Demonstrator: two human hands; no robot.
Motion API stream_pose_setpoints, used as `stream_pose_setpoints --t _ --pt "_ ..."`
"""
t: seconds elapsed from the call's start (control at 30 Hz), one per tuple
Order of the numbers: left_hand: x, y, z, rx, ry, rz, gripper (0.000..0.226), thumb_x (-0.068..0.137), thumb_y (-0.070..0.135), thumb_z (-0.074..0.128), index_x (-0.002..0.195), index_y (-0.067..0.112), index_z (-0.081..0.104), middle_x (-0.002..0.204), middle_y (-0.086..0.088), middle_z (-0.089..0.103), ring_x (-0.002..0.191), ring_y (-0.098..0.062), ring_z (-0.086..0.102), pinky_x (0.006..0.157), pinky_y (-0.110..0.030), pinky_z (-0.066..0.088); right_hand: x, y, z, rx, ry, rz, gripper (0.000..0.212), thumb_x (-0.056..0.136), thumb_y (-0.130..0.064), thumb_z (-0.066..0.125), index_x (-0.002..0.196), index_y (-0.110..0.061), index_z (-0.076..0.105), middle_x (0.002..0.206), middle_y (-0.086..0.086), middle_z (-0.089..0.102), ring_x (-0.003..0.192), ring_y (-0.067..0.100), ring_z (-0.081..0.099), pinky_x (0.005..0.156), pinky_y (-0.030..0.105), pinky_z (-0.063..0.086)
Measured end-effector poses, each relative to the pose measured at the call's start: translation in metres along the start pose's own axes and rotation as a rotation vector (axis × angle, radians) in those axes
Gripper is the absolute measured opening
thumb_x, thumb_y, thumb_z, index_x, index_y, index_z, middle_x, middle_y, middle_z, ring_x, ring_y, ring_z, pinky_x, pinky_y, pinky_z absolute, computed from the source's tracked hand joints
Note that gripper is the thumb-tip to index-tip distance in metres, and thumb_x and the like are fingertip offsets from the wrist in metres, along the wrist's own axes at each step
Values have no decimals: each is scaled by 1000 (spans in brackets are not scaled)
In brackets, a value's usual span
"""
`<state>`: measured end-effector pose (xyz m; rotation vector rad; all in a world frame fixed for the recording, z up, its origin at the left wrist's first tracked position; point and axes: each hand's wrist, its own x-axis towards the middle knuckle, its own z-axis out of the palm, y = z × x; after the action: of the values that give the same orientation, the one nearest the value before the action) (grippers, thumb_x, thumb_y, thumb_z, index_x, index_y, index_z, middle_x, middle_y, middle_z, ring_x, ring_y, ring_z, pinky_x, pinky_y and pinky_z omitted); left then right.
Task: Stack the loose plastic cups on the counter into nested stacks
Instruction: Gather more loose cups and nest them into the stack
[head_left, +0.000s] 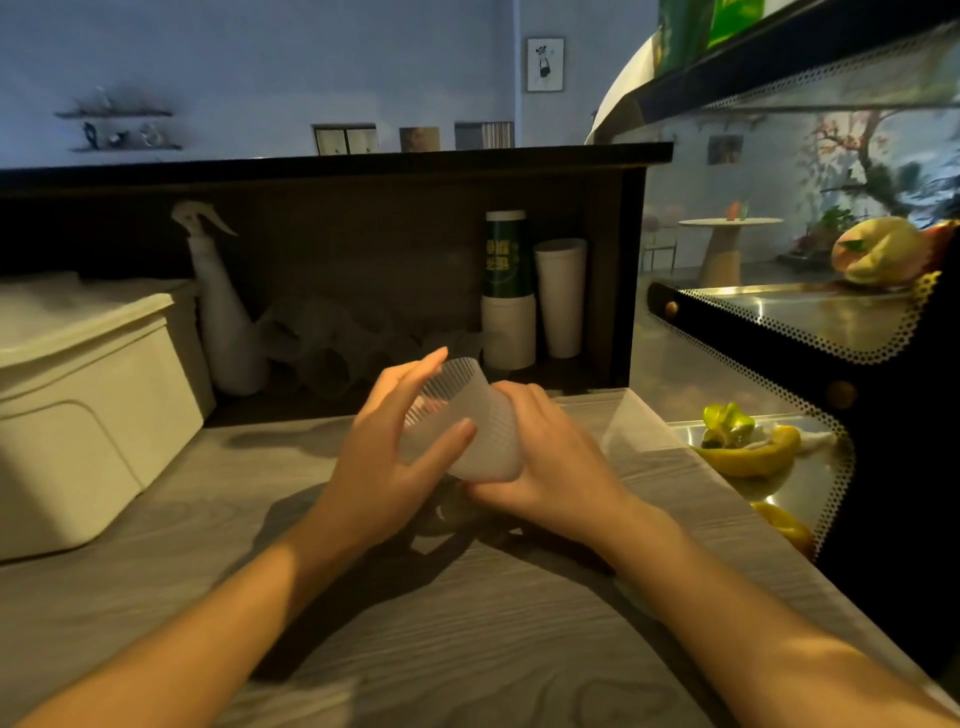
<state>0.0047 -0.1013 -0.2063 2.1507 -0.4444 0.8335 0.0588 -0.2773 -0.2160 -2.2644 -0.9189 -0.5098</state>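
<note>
A ribbed translucent plastic cup (480, 415) is held tilted above the grey wood-grain counter (467, 623), its mouth pointing up and away. My left hand (395, 457) grips its left side, thumb across the front and fingers behind the rim. My right hand (550, 457) wraps round its base from the right. Whether more cups are nested inside it I cannot tell. Several loose clear cups (337, 348) lie in a dim pile at the back of the counter under the dark shelf.
A cream storage bin (88, 405) stands at the left, with a white spray bottle (223, 312) behind it. A green-and-white canister (506, 291) and a white paper cup (561, 296) stand back right. A glass display case with fruit (748, 447) borders the counter's right edge.
</note>
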Motion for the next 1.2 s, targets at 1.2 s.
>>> stream_pose_setpoints --t 1.2 --pt "148 -78 66 784 -448 -246 45 94 36 58 133 15 49 128 -12 57 115 -30 55 92 -40 46 3 63 -11 215 424 545 69 70 -60 74 119 -31 33 109 -9 46 98 10 50 80 39 56"
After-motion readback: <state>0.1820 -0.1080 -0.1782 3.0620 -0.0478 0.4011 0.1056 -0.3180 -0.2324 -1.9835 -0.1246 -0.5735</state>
